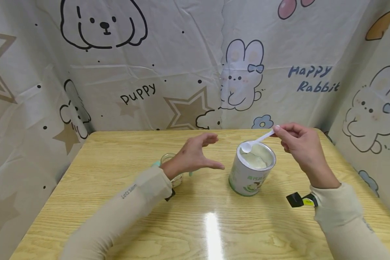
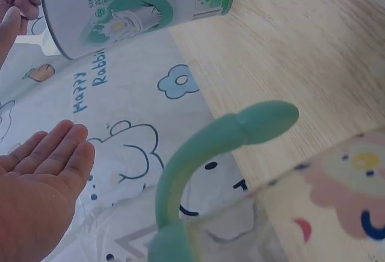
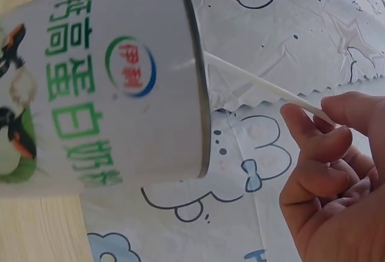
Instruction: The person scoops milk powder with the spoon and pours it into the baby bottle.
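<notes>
My right hand [image 1: 300,146] pinches the handle end of a white plastic scoop [image 1: 247,147] between thumb and fingers. The scoop's bowl is over the mouth of a lidless milk powder can [image 1: 245,178], and pale powder [image 1: 255,161] shows inside. In the right wrist view the can [image 3: 120,112] hides the bowl, leaving the thin handle [image 3: 258,83] in sight. My left hand [image 1: 195,154] is empty left of the can, thumb and fingers spread apart. Partly behind its wrist stands a clear cup [image 1: 167,157] with a mint-green handle [image 2: 198,148] and cartoon prints.
Everything stands on a light wood-grain table [image 1: 123,151]. A cartoon-printed cloth [image 1: 182,72] hangs behind the table and along both sides. A bright light reflection [image 1: 212,231] lies on the front of the tabletop.
</notes>
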